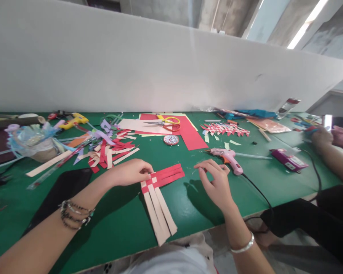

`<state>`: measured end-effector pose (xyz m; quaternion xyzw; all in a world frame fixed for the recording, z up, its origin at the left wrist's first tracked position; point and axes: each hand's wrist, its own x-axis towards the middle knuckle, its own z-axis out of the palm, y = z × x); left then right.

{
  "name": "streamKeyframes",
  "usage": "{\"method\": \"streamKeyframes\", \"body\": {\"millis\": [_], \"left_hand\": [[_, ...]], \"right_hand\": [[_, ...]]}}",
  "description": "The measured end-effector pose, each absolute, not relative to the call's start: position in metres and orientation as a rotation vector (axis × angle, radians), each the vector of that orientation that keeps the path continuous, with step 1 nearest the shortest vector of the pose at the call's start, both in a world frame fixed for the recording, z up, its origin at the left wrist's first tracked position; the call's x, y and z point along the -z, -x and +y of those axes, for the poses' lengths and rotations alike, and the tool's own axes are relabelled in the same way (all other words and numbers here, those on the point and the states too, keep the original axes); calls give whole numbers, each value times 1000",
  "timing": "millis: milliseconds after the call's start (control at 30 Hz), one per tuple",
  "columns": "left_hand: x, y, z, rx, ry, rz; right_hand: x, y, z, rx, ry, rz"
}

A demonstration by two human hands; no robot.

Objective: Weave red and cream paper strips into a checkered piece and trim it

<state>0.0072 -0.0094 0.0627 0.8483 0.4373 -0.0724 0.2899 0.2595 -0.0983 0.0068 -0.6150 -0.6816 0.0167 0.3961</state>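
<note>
My left hand (134, 172) pinches the woven corner of a paper weaving (157, 198) made of red and cream strips. Its red strips point right and its cream strips hang toward the table's front edge, checkered where they cross. My right hand (215, 179) hovers over the table to the right of the weaving, fingers loosely bent and apart. A faint pale thread shows near its fingertips, too thin to make out. Just beyond that hand lies a pink glue gun (227, 156) with a clear glue stick in its back.
Loose paper strips (111, 150) pile up at left, near a yellow glue gun (74, 121). Scissors (168, 121) lie on red paper (191, 133), behind a round tin (170, 140). A finished-looking woven piece (225, 128) and a purple box (290, 159) are right. Another person's hands (321, 137) hold a phone.
</note>
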Motion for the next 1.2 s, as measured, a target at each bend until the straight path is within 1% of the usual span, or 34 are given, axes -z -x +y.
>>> {"method": "streamKeyframes", "body": {"millis": [233, 333, 433, 500, 600, 700, 767, 800, 933, 1000, 1100, 1200], "left_hand": [[-56, -4, 0, 88, -2335, 1208], [-65, -4, 9, 29, -2369, 1223], [-84, -7, 19, -64, -2413, 1241], [-102, -10, 24, -197, -2498, 1259], [-129, -16, 25, -539, -2719, 1274], [-138, -20, 18, -893, -2870, 1229], [-123, -19, 10, -1038, -2926, 1191], [-110, -17, 6, -1018, -2957, 1163], [-42, -4, -8, -638, -3165, 979], [-15, 4, -16, -451, -3242, 856], [3, 15, -27, -385, -3258, 707], [5, 24, -35, -425, -3235, 579]], "right_hand": [[-8, -261, -99, -28, 1549, -1717], [-11, -263, -100, -16, 1527, -1707], [-16, -264, -101, 14, 1485, -1697], [-18, -265, -102, 37, 1459, -1684], [-21, -268, -104, 73, 1435, -1656], [-22, -271, -107, 131, 1437, -1591], [-22, -274, -111, 171, 1434, -1535], [-22, -275, -112, 190, 1427, -1507], [-24, -279, -118, 247, 1376, -1450], [-23, -280, -119, 253, 1371, -1461], [-20, -279, -118, 235, 1393, -1498], [-17, -278, -117, 198, 1428, -1553]]}}
